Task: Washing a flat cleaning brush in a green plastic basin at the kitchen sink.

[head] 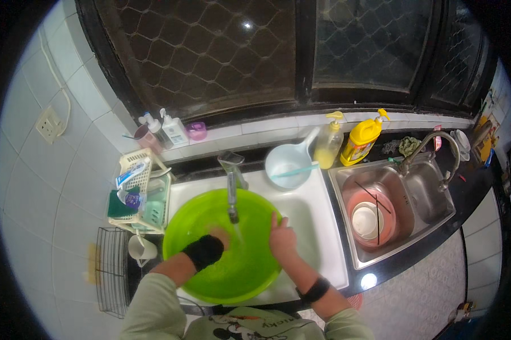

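Observation:
A large green plastic basin [247,272] stands in a white ceramic washbasin [330,255], under a faucet [232,199] from which a thin stream of water runs. My left hand [218,237], with a black band at the wrist, reaches inside the basin below the faucet; its fingers are blurred and partly hidden. My right hand [282,238] is at the basin's right rim, gripping it with some fingers raised. A black band also circles my right wrist.
Behind the basin lie a pale blue dipper [281,159] with a turquoise stick-like item across it and yellow pump bottles [359,142]. Right is a steel double sink [357,259] holding bowls and chopsticks. Left are a plastic rack [166,212], white mug [141,250] and wire rack [111,272].

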{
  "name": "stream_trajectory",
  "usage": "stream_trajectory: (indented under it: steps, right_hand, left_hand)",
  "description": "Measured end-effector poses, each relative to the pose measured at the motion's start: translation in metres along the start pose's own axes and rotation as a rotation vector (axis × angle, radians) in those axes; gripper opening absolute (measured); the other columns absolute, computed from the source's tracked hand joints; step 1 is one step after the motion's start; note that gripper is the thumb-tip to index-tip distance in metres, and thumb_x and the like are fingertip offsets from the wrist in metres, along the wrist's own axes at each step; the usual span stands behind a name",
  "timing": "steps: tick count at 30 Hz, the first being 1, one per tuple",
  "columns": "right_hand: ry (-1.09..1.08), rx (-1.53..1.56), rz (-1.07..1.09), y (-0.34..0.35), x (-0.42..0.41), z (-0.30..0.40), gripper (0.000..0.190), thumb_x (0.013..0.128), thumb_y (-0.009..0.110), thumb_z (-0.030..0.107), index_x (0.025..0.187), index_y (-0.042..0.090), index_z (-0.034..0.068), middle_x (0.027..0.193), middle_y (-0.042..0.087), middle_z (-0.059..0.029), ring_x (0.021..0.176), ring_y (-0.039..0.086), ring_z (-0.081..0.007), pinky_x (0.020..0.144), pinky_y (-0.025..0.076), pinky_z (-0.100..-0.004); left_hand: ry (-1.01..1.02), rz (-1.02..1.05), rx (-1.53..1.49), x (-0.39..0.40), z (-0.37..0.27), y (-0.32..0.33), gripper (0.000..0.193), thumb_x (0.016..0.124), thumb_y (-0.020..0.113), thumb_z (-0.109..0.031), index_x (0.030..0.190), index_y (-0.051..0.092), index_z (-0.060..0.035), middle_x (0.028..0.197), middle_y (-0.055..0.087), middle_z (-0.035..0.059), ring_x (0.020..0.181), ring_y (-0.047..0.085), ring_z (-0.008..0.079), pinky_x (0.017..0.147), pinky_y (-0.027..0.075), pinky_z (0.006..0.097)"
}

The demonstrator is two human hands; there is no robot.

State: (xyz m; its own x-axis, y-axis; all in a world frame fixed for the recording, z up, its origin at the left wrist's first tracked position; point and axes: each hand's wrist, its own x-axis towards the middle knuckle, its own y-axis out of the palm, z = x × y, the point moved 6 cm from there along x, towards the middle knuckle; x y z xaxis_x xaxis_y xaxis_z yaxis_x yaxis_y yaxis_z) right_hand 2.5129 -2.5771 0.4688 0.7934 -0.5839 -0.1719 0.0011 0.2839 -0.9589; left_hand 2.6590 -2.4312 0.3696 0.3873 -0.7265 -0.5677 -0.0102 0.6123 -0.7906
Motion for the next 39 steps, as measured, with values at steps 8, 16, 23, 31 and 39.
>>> stream_trajectory:
  steps: [8,16,23,31,39]
  right_hand:
    - [0.002,0.012,-0.056,0.001,-0.001,-0.004,0.061,0.077,0.047,0.005,0.134,0.025,0.009,0.104,0.044,-0.0201,0.068,0.057,-0.0279,0.057,0.050,-0.0364]
    - [-0.017,0.018,-0.031,0.000,-0.001,0.000,0.061,0.078,0.050,0.008,0.134,0.027,0.007,0.113,0.040,-0.0239,0.070,0.056,-0.0277,0.060,0.050,-0.0337]
    - [-0.033,-0.010,-0.060,-0.001,0.001,0.006,0.062,0.077,0.050,0.007,0.134,0.025,0.006,0.107,0.042,-0.0221,0.068,0.057,-0.0275,0.058,0.050,-0.0340]
    - [-0.012,-0.014,-0.077,0.003,0.000,0.003,0.061,0.078,0.047,0.004,0.134,0.023,0.007,0.109,0.042,-0.0232,0.069,0.058,-0.0294,0.059,0.050,-0.0356]
    - [-0.026,0.003,-0.048,0.004,0.000,0.001,0.061,0.078,0.047,0.005,0.134,0.023,0.006,0.110,0.041,-0.0242,0.070,0.058,-0.0298,0.060,0.050,-0.0365]
  left_hand:
    - [0.101,0.095,-0.243,0.008,-0.004,0.000,0.029,0.070,0.056,-0.030,0.076,0.065,-0.0024,0.075,0.062,0.0176,0.068,0.059,0.0338,0.060,0.046,0.0433]
    - [0.132,0.037,-0.222,0.024,-0.001,0.034,0.027,0.067,0.058,-0.030,0.071,0.064,-0.0041,0.073,0.061,0.0182,0.066,0.058,0.0357,0.060,0.045,0.0465]
    - [0.351,0.027,-0.157,0.020,-0.011,0.029,0.025,0.066,0.058,-0.027,0.068,0.063,-0.0029,0.070,0.061,0.0184,0.063,0.059,0.0341,0.059,0.047,0.0437]
    - [-0.147,-0.199,-0.781,0.006,0.003,-0.035,0.046,0.067,0.065,-0.045,0.087,0.059,-0.0047,0.078,0.062,0.0135,0.072,0.061,0.0293,0.062,0.048,0.0371]
    - [-0.446,-0.203,-1.520,0.000,-0.004,-0.038,0.023,0.079,0.060,-0.025,0.072,0.060,-0.0032,0.060,0.057,0.0077,0.056,0.055,0.0159,0.049,0.042,0.0324]
